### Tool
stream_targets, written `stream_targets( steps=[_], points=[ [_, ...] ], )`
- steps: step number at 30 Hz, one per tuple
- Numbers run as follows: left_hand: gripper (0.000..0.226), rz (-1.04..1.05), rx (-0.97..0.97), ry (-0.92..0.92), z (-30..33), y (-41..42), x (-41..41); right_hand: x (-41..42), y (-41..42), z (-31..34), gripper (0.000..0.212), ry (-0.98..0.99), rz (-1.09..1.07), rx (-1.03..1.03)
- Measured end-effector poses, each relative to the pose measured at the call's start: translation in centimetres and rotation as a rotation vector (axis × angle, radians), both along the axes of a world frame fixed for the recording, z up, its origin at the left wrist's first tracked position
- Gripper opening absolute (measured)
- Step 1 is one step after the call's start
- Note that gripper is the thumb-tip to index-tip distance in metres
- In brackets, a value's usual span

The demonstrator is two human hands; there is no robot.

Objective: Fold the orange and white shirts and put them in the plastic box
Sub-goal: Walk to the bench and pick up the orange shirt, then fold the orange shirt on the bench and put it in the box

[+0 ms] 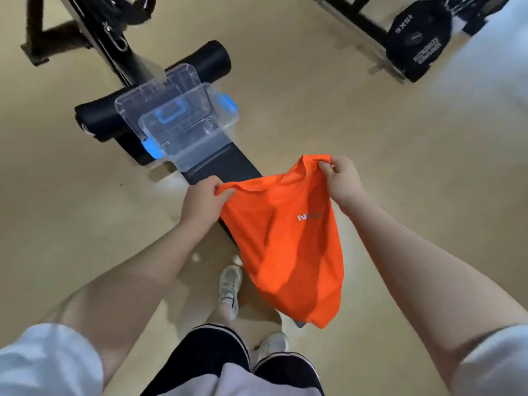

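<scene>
orange shirt (288,238): smooth cloth | plastic box (188,130): clear glossy plastic | bench (225,167): matt black padding

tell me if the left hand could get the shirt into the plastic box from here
Probably yes. The plastic box sits open on the bench, lid off behind it, nothing between it and the left hand. But both hands grip the unfolded orange shirt, the right hand too.

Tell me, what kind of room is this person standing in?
Most likely a gym: a black padded bench stands on the floor, and a weight plate marked 15KG leans on a black metal rack.
</scene>
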State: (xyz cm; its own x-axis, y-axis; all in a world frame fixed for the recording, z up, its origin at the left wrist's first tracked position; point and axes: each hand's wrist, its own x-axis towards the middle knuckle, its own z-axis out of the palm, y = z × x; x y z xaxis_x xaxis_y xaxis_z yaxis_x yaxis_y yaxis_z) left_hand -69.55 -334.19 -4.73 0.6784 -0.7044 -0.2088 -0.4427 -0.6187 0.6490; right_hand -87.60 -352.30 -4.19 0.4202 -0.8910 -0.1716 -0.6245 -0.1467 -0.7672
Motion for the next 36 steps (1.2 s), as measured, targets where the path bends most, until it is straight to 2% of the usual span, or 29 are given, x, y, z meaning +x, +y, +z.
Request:
stream_targets(
  steps=[3, 6, 10, 13, 15, 18, 19, 21, 23, 25, 27, 30, 32, 36],
  points=[
    [0.03, 0.049, 0.071, -0.008, -2.9, -1.4, 4.1, 4.5, -1.9, -2.0, 0.024, 0.223, 0.102, -0.166],
    [0.044, 0.101, 0.115, 0.028, -5.0, -2.7, 8.1, 9.4, -3.9, -4.3, 0.023, 0.355, 0.208, -0.131],
    [0.047, 0.193, 0.178, 0.041, -8.3, -3.7, 12.9, 15.6, -5.6, -8.0, 0.025, 0.332, 0.181, -0.022],
    [0.045, 0.202, 0.267, -0.029, -12.6, -4.1, 14.9, 19.0, -7.2, -12.3, 0.022, 0.302, 0.143, 0.076],
    [0.043, 0.195, 0.238, 0.014, -16.2, -4.5, 15.4, 20.5, -8.1, -15.7, 0.018, 0.247, 0.065, 0.182],
    [0.036, 0.296, 0.203, 0.104, -21.1, -5.3, 16.0, 21.6, -8.7, -20.6, 0.013, 0.194, 0.024, 0.294],
    [0.033, 0.345, 0.215, 0.124, -22.4, -5.4, 16.0, 21.6, -8.5, -22.0, 0.017, 0.166, 0.033, 0.356],
    [0.033, 0.376, 0.266, 0.128, -24.4, -5.6, 15.8, 21.0, -7.9, -24.4, 0.041, 0.171, 0.062, 0.442],
    [0.042, 0.297, 0.356, 0.074, -25.7, -5.6, 14.6, 19.5, -6.7, -25.8, 0.054, 0.271, 0.121, 0.423],
    [0.049, 0.177, 0.388, 0.025, -26.4, -5.5, 12.5, 17.3, -5.0, -26.6, 0.051, 0.391, 0.205, 0.375],
    [0.054, -0.01, 0.379, 0.033, -26.8, -5.5, 9.6, 14.6, -3.0, -27.2, 0.048, 0.488, 0.407, 0.252],
    [0.058, -0.346, 0.402, 0.088, -27.5, -5.7, 4.5, 10.4, 0.0, -28.7, 0.075, 0.604, 0.754, 0.116],
    [0.061, -0.481, 0.473, 0.085, -28.4, -5.4, 1.6, 8.0, 1.1, -29.3, 0.081, 0.696, 0.897, 0.059],
    [0.07, -0.431, 0.605, -0.005, -30.7, -4.1, -1.0, 3.1, 0.7, -30.6, 0.082, 0.773, 0.802, -0.03]
  ],
)
